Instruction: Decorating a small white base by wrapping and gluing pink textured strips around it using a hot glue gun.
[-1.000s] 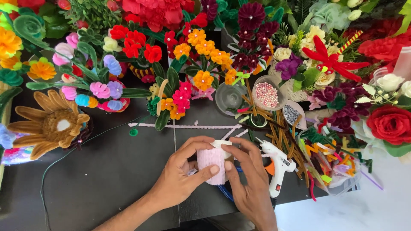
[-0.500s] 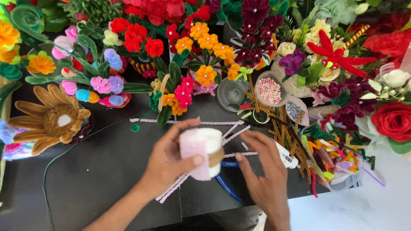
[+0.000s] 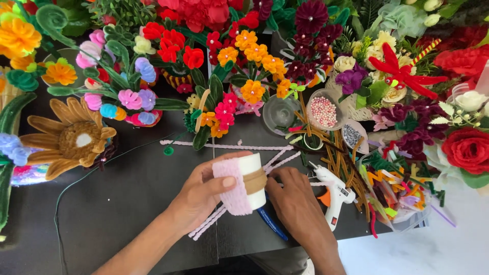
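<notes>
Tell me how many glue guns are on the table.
1. The white glue gun lies on the dark table just right of the right hand, beside the loose pipe cleaners. Another could be hidden under the flowers.

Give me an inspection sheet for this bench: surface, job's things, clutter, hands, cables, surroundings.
Surface: dark table, mostly covered along the back.
Job's things: white cylinder with a tan band, partly wrapped in a pink fuzzy strip; loose pink pipe cleaners trail beneath it.
Clutter: white glue gun, blue pen, bowl of pink beads, empty glass bowl, heap of mixed pipe cleaners.
Hands: left hand grips the cylinder, thumb on the pink strip; right hand rests on the table beside it, nothing held that shows.
Cables: thin dark cord curving across the table.
Surroundings: pipe-cleaner flowers all round, including a brown sunflower and a red rose.
</notes>
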